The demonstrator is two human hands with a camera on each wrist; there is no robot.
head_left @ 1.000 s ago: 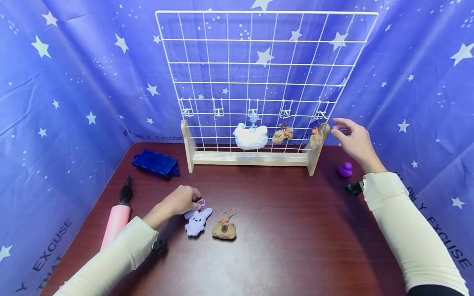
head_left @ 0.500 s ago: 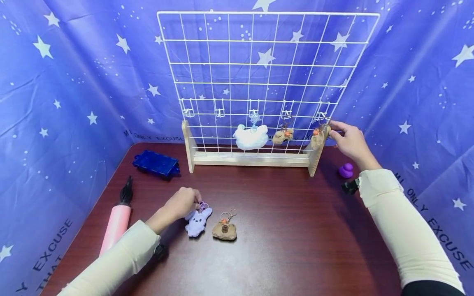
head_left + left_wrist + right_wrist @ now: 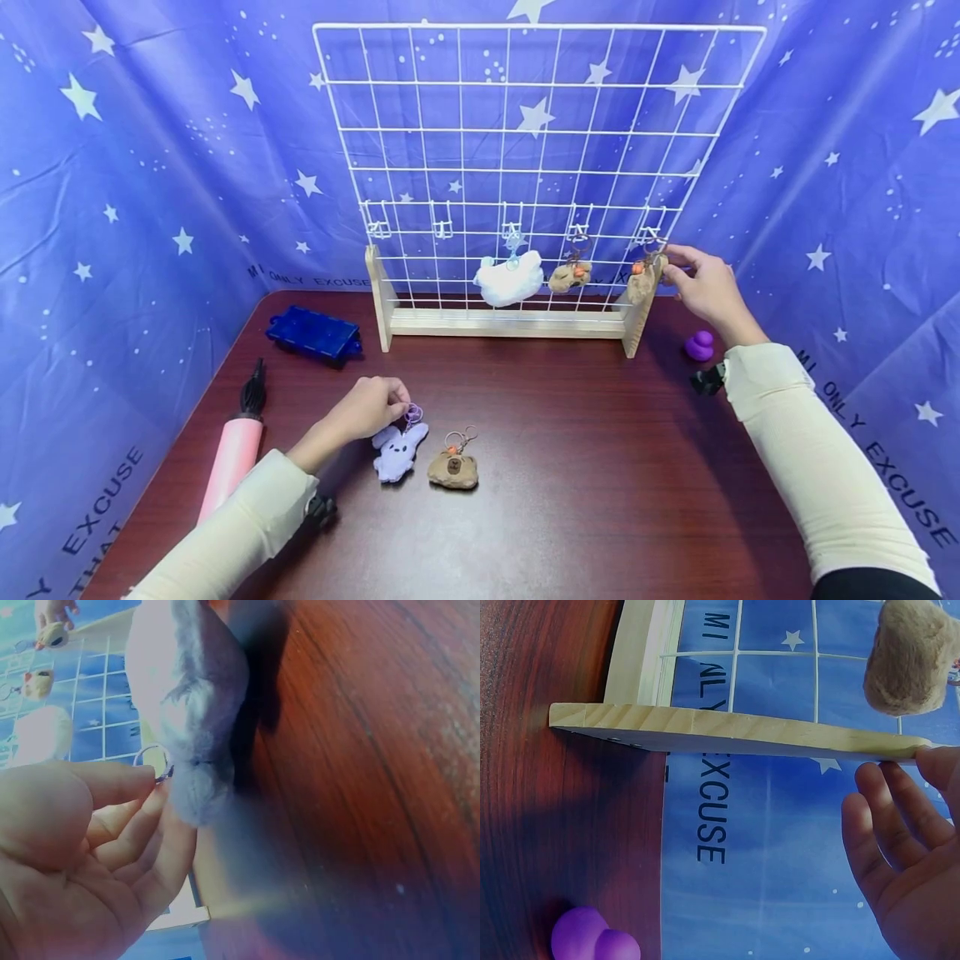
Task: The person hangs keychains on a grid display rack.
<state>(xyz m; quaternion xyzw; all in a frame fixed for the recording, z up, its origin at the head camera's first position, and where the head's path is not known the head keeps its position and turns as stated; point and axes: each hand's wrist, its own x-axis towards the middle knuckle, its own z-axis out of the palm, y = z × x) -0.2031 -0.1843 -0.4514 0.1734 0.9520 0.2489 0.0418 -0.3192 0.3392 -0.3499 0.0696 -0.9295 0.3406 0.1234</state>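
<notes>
Lilac plush rabbit [image 3: 398, 455]: on or just over the dark-red wooden worktop [image 3: 570, 467], long axis toward the white wire rack [image 3: 540, 131].
Left hand [image 3: 367, 408]: just beyond it, nearer, pinching its purple ring [image 3: 414, 412].
Right hand [image 3: 708, 292]: well apart, gripping the pale wooden upright [image 3: 742, 729].

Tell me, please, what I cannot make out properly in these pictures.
Pink pump, head view: near end hidden by the left sleeve.
Lavender bunny, left wrist view: one end cut off by the top edge.
White plush, left wrist view: too blurred for details.
Brown plush, right wrist view: cut off by the right edge.
Purple toy, right wrist view: cut off by the bottom edge.
</notes>
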